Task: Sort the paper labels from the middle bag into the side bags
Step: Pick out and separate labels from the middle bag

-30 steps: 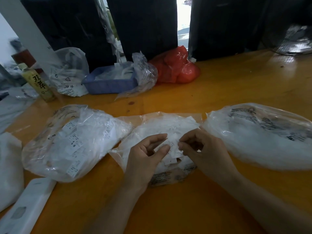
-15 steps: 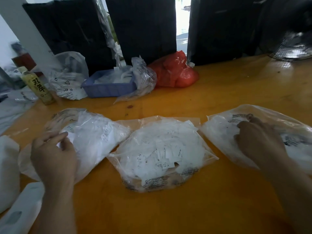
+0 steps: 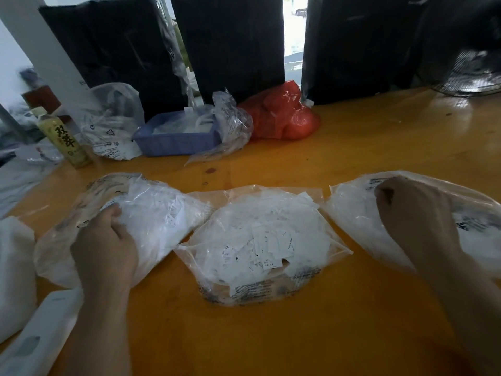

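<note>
Dim indoor light, bright window gaps behind, blurred, bowed edges

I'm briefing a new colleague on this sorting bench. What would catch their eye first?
Three clear bags of white paper labels lie in a row on the orange table: the middle bag untouched, the left hand on the left bag, the right hand on the right bag. Behind sits a bright red bag.

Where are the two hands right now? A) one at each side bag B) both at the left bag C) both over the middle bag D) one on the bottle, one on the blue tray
A: the left hand is at the left bag and the right hand at the right bag; the middle bag has no hand on it.
</note>
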